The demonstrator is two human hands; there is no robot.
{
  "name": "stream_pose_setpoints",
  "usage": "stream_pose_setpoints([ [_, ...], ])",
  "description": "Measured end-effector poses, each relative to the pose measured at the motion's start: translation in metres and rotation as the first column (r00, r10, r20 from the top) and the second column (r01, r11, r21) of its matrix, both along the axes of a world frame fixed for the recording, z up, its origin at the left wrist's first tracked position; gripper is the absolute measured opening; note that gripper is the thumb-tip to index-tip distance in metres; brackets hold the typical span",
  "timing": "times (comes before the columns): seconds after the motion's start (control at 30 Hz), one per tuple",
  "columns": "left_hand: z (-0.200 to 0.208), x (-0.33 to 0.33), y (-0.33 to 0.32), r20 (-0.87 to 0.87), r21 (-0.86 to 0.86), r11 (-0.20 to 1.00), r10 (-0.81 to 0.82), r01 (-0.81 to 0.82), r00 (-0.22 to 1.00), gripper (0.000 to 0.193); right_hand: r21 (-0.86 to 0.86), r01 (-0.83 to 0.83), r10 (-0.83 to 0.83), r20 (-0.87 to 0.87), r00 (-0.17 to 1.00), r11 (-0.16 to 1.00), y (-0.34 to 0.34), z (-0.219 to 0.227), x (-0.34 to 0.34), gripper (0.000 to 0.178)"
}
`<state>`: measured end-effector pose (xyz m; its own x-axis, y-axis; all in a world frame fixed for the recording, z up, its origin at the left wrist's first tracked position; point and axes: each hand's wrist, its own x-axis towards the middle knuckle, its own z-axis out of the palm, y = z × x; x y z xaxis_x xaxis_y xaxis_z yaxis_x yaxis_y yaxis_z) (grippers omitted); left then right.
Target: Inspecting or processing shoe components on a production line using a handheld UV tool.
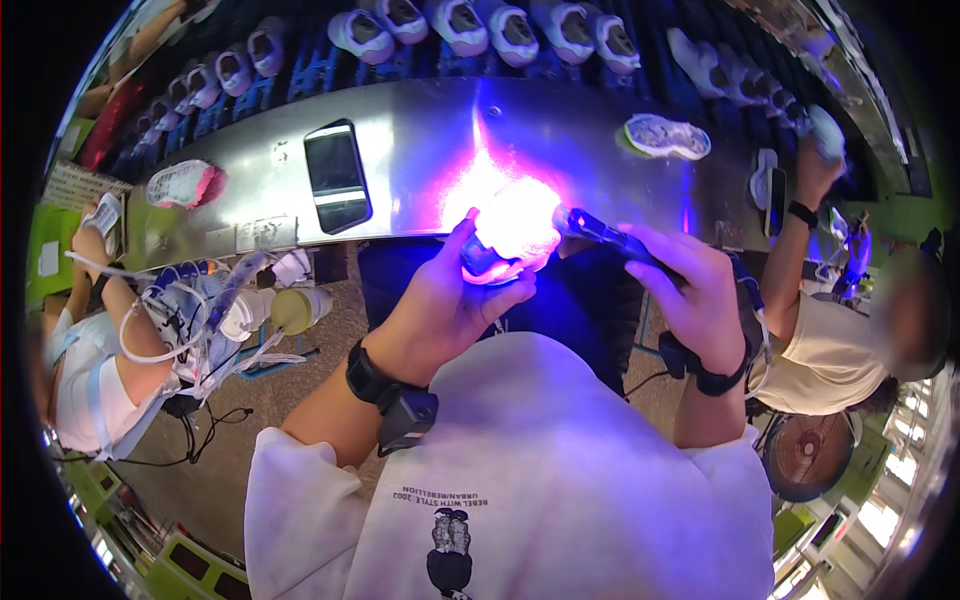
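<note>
While the left hand [440, 300] grips a shoe [505, 235], the right hand [690, 290], at 3 o'clock, grips a torch [600, 230] lighting it; checking looks midway.

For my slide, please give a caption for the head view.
Left hand holds a glowing shoe while right hand shines a violet torch on it.

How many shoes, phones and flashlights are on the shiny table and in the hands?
Shoes on the metal table: 2, a pink-soled one and a speckled-soled one
Shoe in the left hand: 1
Phones: 1
Flashlights in the right hand: 1
Total: 5
</note>
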<state>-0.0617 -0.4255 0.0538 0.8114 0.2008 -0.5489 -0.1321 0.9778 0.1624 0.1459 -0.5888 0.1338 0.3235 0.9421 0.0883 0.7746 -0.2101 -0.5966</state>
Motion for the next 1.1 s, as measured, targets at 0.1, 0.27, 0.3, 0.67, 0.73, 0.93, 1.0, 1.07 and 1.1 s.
stream_pose_setpoints([
  [0.1, -0.016, 0.001, -0.001, 0.13, -0.146, 0.986, -0.064, 0.083, 0.989, 0.055, 0.034, 0.024, -0.023, -0.041, 0.999, 0.999, 0.0, -0.006, 0.005, 0.039],
  [0.27, -0.026, 0.013, -0.004, 0.248, -0.53, 0.823, -0.08, 0.204, 0.966, 0.058, 0.125, 0.0, 0.016, -0.129, 0.992, 0.992, -0.004, -0.029, 0.017, 0.039],
  [0.3, -0.02, 0.016, -0.005, 0.276, -0.577, 0.786, -0.069, 0.223, 0.959, 0.063, 0.125, 0.002, 0.013, -0.12, 0.993, 0.992, -0.006, -0.034, 0.017, 0.039],
  [0.67, 0.008, 0.029, 0.018, 0.149, 0.316, 0.947, -0.108, 0.057, 0.983, 0.048, 0.017, 0.256, -0.241, -0.28, 0.929, 0.966, -0.006, -0.059, -0.006, 0.046],
  [0.73, 0.013, 0.024, 0.049, 0.028, 0.633, 0.773, -0.071, 0.037, 0.997, 0.057, 0.064, 0.102, -0.076, -0.315, 0.946, 0.993, 0.0, -0.062, -0.012, 0.046],
  [0.93, 0.012, 0.013, 0.224, -0.408, 0.903, 0.049, 0.406, 0.426, 0.818, 0.071, -0.172, 0.287, -0.33, -0.617, 0.714, 0.943, -0.007, -0.065, 0.007, 0.043],
  [1.0, 0.008, 0.009, 0.291, -0.425, 0.782, -0.124, 0.612, 0.611, 0.667, 0.071, -0.15, 0.378, -0.375, -0.669, 0.642, 0.914, -0.014, -0.071, 0.022, 0.045],
  [1.07, -0.005, 0.018, 0.355, -0.413, 0.635, -0.215, 0.717, 0.742, 0.561, 0.069, -0.104, 0.426, -0.377, -0.681, 0.628, 0.899, -0.025, -0.075, 0.032, 0.047],
  [1.1, -0.011, 0.019, 0.383, -0.408, 0.551, -0.241, 0.757, 0.799, 0.51, 0.067, -0.108, 0.473, -0.407, -0.692, 0.596, 0.875, -0.028, -0.077, 0.037, 0.047],
])
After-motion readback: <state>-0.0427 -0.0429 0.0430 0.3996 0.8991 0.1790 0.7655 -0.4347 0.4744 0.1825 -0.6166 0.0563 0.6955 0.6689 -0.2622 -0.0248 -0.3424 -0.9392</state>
